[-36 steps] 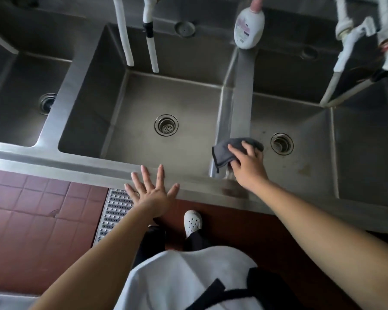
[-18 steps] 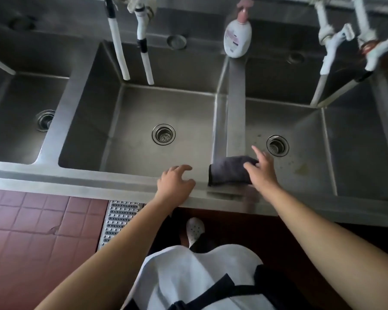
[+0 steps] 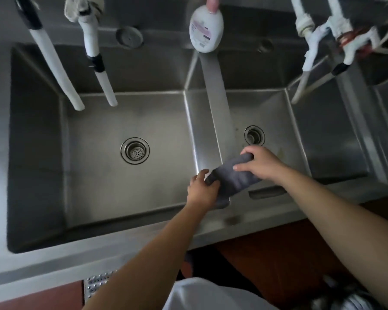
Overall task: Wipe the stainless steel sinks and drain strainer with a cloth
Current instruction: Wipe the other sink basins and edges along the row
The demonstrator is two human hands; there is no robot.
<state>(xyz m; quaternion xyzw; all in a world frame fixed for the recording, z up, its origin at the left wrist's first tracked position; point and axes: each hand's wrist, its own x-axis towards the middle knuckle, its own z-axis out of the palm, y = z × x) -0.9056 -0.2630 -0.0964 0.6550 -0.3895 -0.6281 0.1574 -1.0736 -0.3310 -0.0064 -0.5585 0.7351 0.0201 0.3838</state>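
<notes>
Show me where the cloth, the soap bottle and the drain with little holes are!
cloth (image 3: 231, 179), head view, middle of the fabric
soap bottle (image 3: 206, 30), head view, its white body
drain strainer (image 3: 135, 150), head view, perforated centre

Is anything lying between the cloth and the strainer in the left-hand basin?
Nothing visible. Both the left hand and right hand grip the cloth over the divider; the basin floor across to the strainer is bare steel.

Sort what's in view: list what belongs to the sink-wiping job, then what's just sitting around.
Job: cloth, held by left hand and right hand; left sink; right sink; drain strainer.
Idle: soap bottle; white hoses; taps.
</notes>
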